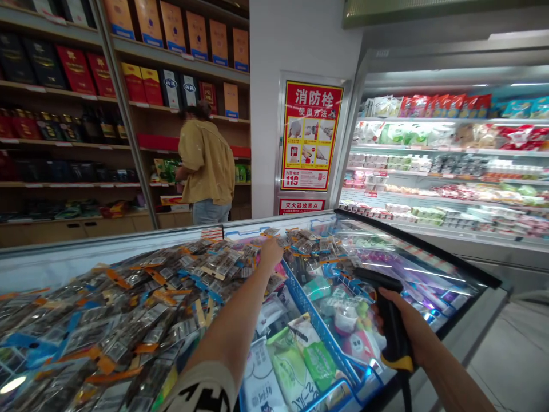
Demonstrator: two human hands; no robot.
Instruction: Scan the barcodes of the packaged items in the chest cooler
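My right hand (414,326) is wrapped round the handle of a black and yellow barcode scanner (391,323), its head pointing left over the freezer. My left arm stretches forward across the chest freezer (480,312). At its end, my left hand (271,252) is down among small clear packets near the far side; its fingers are hidden. A large heap of these packets (150,309), with orange, blue and tan strips, covers the left part. Below my left forearm, a blue wire basket (306,303) holds green and white ice cream packs (291,366).
A person (208,163) in a tan jacket stands with their back turned at shelves of boxed goods (175,28). A red fire hydrant sign (313,134) hangs on the pillar. On the right is a lit refrigerated display (446,166). A glass lid (412,257) covers the freezer's right part.
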